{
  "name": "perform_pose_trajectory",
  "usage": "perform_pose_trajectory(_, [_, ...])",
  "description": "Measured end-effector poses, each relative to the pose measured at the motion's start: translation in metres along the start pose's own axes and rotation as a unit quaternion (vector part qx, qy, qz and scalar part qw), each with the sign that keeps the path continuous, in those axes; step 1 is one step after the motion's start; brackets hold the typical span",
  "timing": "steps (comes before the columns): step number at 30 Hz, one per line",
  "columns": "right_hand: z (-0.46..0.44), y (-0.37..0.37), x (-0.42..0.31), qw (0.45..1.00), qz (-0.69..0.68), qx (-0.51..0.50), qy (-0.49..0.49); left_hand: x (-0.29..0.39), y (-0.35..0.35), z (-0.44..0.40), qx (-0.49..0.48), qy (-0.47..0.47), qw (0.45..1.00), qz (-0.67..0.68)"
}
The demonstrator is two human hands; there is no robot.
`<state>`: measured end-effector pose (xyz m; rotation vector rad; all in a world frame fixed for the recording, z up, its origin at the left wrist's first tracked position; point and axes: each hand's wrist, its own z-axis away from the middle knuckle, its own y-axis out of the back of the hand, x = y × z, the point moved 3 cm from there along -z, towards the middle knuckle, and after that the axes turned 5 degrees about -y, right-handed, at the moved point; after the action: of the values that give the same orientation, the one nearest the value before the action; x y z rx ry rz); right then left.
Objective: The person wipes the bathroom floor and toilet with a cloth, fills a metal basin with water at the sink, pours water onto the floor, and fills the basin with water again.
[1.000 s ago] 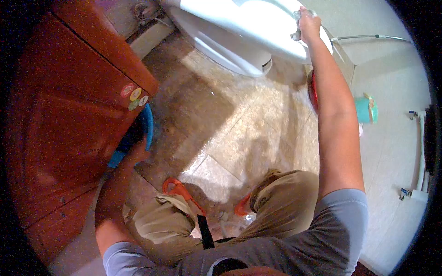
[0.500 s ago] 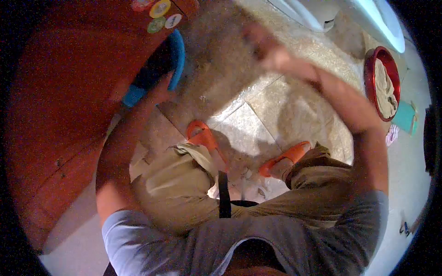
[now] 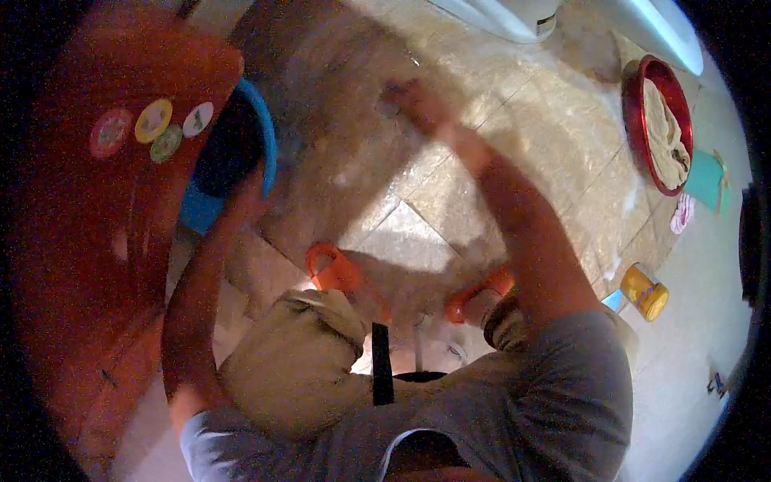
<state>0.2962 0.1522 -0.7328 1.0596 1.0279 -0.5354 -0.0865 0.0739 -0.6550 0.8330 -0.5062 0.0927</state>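
Tan tiled floor [image 3: 554, 149]; blue bucket [image 3: 199, 209], curved rim, dark inside; hands [image 3: 422, 106] blurred, cannot tell whether gripping.

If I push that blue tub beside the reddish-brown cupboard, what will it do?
The blue tub might slide, since the tiled floor shines in places. Its rim is probably fairly stiff, as it curves smoothly. The inside looks too dark to tell how heavy.

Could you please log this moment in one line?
left hand: at blue bucket rim | right hand: over tiled floor | red basin: holds beige cloth
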Motion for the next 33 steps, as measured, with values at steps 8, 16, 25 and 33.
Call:
perform_pose_trajectory(8, [0.084,0.23,0.134,0.857,0.273,0.388,-0.201,-0.021,-0.01,0.004,0.029,-0.013,0.999,-0.041])
perform_pose_trajectory(16, [-0.025,0.079,0.114,0.814,0.426,0.353,-0.175,-0.002,-0.007,0.01,0.021,0.039,0.998,-0.049])
perform_pose_trajectory(25, [-0.023,-0.023,-0.063,0.921,0.374,0.072,-0.086,0.053,0.017,0.022,0.095,0.064,0.993,0.007])
perform_pose_trajectory(33, [0.123,0.093,-0.192,0.961,0.164,0.019,-0.223,0.202,0.049,0.122,0.11,-0.028,0.993,0.029])
